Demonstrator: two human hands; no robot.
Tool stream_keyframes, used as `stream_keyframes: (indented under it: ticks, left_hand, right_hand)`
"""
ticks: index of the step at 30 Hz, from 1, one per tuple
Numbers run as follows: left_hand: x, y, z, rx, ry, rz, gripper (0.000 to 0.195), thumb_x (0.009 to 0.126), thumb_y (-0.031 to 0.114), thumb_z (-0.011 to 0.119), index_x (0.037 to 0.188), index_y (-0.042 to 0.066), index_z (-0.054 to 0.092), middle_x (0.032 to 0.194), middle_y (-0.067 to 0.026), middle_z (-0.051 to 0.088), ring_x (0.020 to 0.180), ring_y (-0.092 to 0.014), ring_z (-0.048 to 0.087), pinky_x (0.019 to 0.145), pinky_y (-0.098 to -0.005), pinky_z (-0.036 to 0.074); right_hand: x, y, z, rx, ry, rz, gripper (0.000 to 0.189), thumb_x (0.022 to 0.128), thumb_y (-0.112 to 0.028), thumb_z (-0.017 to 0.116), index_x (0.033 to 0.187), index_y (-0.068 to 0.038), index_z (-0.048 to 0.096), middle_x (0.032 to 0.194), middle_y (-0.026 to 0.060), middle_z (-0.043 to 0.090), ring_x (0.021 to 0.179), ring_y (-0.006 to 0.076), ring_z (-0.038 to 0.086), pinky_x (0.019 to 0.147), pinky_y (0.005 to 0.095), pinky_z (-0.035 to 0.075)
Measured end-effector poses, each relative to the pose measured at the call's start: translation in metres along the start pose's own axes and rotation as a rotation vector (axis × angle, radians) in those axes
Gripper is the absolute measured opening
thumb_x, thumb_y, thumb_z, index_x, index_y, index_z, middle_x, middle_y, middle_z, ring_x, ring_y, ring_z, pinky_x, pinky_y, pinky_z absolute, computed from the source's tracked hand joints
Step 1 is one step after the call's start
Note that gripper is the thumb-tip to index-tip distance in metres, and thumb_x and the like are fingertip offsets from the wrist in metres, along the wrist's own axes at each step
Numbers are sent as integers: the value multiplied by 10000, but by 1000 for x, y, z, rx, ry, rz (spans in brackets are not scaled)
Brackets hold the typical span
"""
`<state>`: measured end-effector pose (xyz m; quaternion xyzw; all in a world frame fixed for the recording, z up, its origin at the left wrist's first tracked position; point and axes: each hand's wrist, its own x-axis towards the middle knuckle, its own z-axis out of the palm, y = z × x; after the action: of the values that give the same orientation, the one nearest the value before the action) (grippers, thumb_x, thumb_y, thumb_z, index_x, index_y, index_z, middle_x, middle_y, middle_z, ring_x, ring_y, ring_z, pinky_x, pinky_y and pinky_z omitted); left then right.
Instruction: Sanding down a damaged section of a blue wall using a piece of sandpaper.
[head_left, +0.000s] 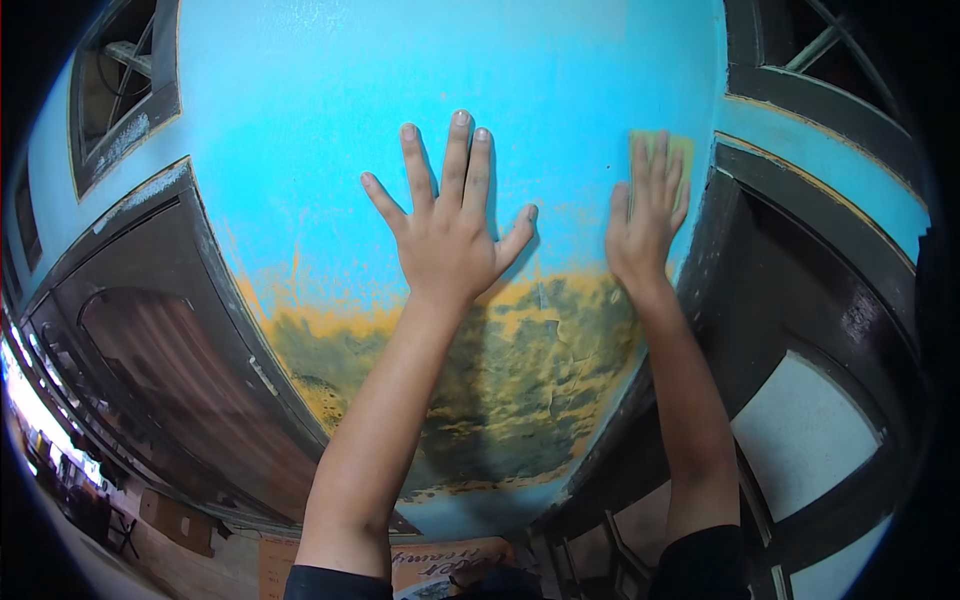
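Note:
My left hand (454, 225) lies flat against a blue-painted wall (315, 172), fingers spread and holding nothing. To its right, beside the dark door frame, my right hand (651, 206) presses a flat yellow-green sheet (688, 154), possibly sandpaper, to the same wall. The palm and fingers hide most of the sheet, and the fingers look slightly blurred. Below both hands the blue gives way to orange speckles and a large worn patch (510, 367) in dark green and ochre. Cracks and peeling edges show on the right part of that patch.
Dark wooden doors flank the wall, one at left (150, 315) and one at right (795, 285) with pale panels. Framed openings sit above them. Low down are a printed orange cardboard piece (277, 566), a brown box (176, 521) and some wooden slats (622, 551).

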<state>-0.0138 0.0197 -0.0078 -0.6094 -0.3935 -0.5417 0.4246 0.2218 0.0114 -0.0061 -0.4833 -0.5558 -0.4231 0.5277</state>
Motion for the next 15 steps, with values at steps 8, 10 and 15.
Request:
stream_keyframes:
  ticks: [8,10,15]
  left_hand:
    - [-3,5,-4,-34,-25,12,779,927,626,568,1544,153,521,1704,-15,338,1597,-398,184,1202,-726,-35]
    - [-5,3,-3,-44,-18,30,780,922,618,564,1557,171,504,1701,-23,343,1595,-389,201,1211,-719,-19]
    - [-22,-13,-11,-65,-65,83,756,934,606,571,1573,212,485,1700,-6,344,1594,-347,228,1242,-667,37]
  right_hand:
    - [-46,21,-5,-5,-17,22,610,1033,-278,502,1614,-121,403,1715,176,254,1589,414,176,1253,597,65]
    - [-62,14,-3,-1,-36,44,614,1028,-275,505,1611,-111,405,1716,179,250,1590,415,172,1252,602,60]
    - [-89,-11,-7,7,-203,-83,617,1009,-256,517,1599,-103,421,1721,176,240,1593,412,165,1255,605,52]
